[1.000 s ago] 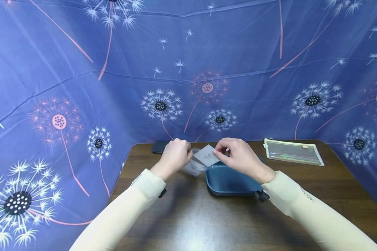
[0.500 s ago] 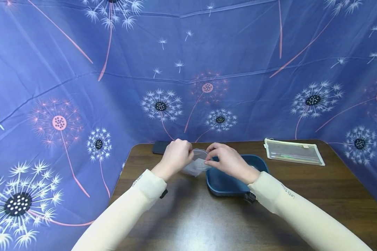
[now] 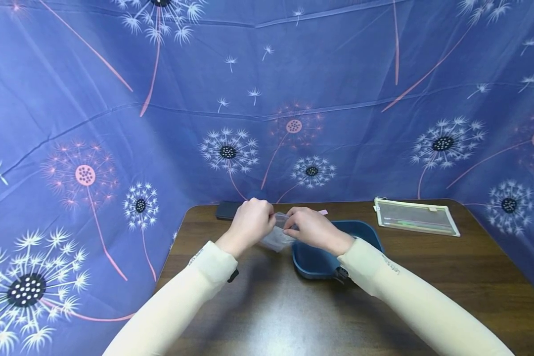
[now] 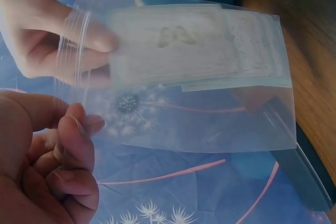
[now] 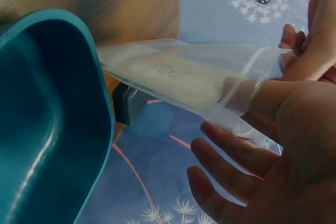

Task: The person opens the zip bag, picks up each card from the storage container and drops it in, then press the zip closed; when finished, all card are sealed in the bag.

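The clear zip-top plastic bag (image 4: 178, 77) hangs mid-frame above the table's far edge, beside the blue plastic tray (image 3: 325, 257); I see my left hand (image 3: 249, 225) pinching its mouth open so my right hand (image 3: 313, 230), fingers inside, pinches the pale butterfly-printed card (image 4: 173, 45).

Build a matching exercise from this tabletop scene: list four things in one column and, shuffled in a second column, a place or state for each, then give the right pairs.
Things
1. clear plastic bag
2. blue tray
3. mesh zip pouch
4. dark phone

Places or states
A. flat at the table's far right
B. held up between both hands
C. at the table's far edge, beyond the left hand
D. on the table under the right hand

Pairs: 1-B, 2-D, 3-A, 4-C
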{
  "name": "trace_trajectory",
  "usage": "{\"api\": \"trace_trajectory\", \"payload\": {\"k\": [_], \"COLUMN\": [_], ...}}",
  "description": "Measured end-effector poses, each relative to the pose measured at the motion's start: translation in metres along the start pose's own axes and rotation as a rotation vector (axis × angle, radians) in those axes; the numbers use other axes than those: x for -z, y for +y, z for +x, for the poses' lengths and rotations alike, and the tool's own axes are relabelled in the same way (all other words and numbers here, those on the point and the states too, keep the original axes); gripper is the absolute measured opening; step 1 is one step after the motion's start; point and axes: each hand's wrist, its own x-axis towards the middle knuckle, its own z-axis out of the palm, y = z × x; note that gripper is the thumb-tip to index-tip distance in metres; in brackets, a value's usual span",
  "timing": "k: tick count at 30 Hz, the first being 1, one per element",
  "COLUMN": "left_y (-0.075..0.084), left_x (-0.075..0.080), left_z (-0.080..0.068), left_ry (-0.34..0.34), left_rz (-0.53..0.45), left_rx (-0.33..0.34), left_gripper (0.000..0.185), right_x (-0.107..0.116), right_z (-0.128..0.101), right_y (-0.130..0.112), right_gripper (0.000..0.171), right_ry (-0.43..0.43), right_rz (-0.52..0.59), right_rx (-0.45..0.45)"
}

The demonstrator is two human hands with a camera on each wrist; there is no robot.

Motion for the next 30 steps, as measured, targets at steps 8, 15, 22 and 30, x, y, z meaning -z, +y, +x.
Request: {"api": "trace_trajectory", "payload": {"k": [8,15,22,30], "left_y": [0.002,0.004,0.004,0.0], "left_x": [0.001,0.001,0.0,-0.001], "left_z": [0.0,0.0,0.0,-0.002], "left_ry": [0.013,0.01,0.005,0.012], "left_rz": [-0.005,-0.013,-0.026,-0.014], "left_rx": [-0.009,-0.013,-0.009,-0.006], "left_gripper": [0.045,0.045,0.046,0.046], "right_x": [-0.008,-0.016,-0.026,-0.02], "right_z": [0.007,0.007,0.009,0.01], "right_y": [0.001,0.0,0.0,-0.003], "right_gripper": [0.005,0.013,0.026,0.02], "right_ry": [0.041,0.145,0.237,0.216], "right_rz": [-0.119,-0.265,-0.401,-0.31], "right_rx": [0.068,0.035,0.013,0.045]}}
